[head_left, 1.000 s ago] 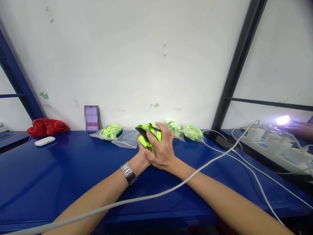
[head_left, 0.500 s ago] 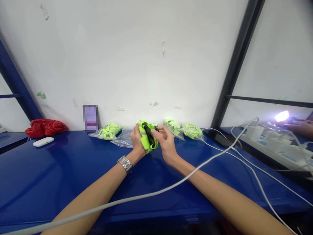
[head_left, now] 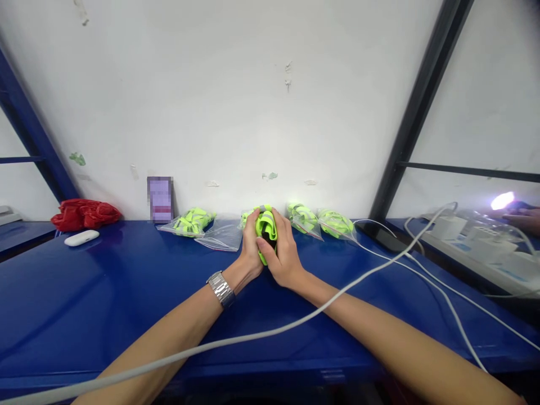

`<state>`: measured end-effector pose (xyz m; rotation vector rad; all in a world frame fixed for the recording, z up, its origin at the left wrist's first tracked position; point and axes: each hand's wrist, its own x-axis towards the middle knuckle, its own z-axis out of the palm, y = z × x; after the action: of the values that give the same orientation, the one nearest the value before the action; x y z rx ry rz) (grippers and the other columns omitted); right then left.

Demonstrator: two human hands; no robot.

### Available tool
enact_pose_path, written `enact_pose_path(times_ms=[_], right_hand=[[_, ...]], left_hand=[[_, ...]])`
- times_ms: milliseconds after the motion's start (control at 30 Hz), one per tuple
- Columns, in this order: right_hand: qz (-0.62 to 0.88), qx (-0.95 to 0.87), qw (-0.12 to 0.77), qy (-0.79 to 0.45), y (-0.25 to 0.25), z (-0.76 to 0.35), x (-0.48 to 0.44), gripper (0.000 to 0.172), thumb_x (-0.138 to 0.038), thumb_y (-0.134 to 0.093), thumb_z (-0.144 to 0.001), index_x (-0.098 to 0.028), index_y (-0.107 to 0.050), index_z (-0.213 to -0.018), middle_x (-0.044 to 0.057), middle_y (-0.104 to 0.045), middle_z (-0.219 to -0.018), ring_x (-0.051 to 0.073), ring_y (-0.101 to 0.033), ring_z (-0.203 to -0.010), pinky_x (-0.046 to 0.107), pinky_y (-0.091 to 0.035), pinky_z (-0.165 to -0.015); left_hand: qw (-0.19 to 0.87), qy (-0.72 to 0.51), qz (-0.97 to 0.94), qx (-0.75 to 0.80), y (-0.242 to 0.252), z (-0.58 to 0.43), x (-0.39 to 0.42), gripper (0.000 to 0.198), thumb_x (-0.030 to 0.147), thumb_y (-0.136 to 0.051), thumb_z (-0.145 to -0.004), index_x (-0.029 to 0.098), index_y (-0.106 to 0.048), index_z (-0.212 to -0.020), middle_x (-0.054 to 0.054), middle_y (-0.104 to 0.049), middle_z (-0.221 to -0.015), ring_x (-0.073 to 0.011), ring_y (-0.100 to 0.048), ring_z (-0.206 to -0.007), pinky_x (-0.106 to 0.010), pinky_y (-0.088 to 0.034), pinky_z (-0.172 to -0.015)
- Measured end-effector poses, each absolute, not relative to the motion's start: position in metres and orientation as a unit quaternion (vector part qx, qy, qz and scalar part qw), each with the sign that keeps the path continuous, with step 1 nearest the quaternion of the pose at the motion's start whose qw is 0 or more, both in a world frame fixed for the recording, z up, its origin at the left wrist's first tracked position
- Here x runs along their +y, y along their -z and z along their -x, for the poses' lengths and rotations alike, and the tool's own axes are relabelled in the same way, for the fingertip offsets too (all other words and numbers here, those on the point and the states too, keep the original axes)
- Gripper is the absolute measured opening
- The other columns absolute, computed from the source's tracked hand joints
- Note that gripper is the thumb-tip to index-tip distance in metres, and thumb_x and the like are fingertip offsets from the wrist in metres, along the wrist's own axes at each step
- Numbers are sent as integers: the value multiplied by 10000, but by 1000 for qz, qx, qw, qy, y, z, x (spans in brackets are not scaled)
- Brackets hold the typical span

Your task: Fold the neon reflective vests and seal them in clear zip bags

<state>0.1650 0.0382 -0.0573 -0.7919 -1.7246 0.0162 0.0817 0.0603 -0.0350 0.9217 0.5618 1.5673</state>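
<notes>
A bundle of neon-green strap (head_left: pixel 265 226) with black and grey parts sits between both my hands near the back of the blue table (head_left: pixel 105 304). My left hand (head_left: pixel 250 247), with a metal watch on its wrist, is wrapped round the bundle's left side. My right hand (head_left: pixel 283 253) presses on its right side, thumb across the front. An empty clear zip bag (head_left: pixel 220 238) lies just left of my left hand.
Bagged green straps lie along the wall: one at the left (head_left: pixel 190 221) and two at the right (head_left: pixel 302 217) (head_left: pixel 336 224). A red bag (head_left: pixel 83 213) and a white case (head_left: pixel 81 238) sit far left. White cables (head_left: pixel 379 264) cross the table. Chargers (head_left: pixel 476 247) and another person's hand (head_left: pixel 523 216) are far right.
Both hands have closed tighter round the green bundle, squeezing it into a smaller lump and lowering it toward the table. The right thumb now lies across its front.
</notes>
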Motion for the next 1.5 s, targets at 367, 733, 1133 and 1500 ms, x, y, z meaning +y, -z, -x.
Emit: enact_pose_path(times_ms=[367,733,1133,1500], right_hand=[[374,-747,548,41,53,-182,51,791,-675,-204,-899,-186,-88,-1510,179,-386,-1346,308,-378,-1267,526,-359,-1035],[285,-580,662,-380,54,-192,71,669,-575,-419,-899,-211,-332,-1453,61,-404,-1469,215,-325,-1380,403,-213,-1157],[202,-455,566,-657,50,-196,69,444,-575,-506,-825,-192,-663,-986,66,-735,-893,265,-677,-938,415,-567,-777],[175,-451,568,-666,38,-184,41,340,-400,-761,-713,-189,-608,-932,15,-697,-825,195,-687,-791,300,-570,-678]], left_hand=[[642,-578,-466,193,23,-89,35,344,299,-734,-708,163,-649,-1013,-56,-687,-937,-224,-658,-906,-326,-509,-827],[506,-693,-427,285,36,-83,63,287,273,-744,-646,145,-654,-886,-41,-708,-880,-205,-664,-844,-283,-515,-758],[488,-687,-465,272,31,-75,61,311,354,-746,-669,135,-669,-876,-50,-712,-871,-200,-667,-806,-287,-522,-734],[420,-715,-462,315,35,-73,61,267,394,-714,-701,142,-649,-761,-6,-673,-705,-169,-639,-663,-246,-488,-597]])
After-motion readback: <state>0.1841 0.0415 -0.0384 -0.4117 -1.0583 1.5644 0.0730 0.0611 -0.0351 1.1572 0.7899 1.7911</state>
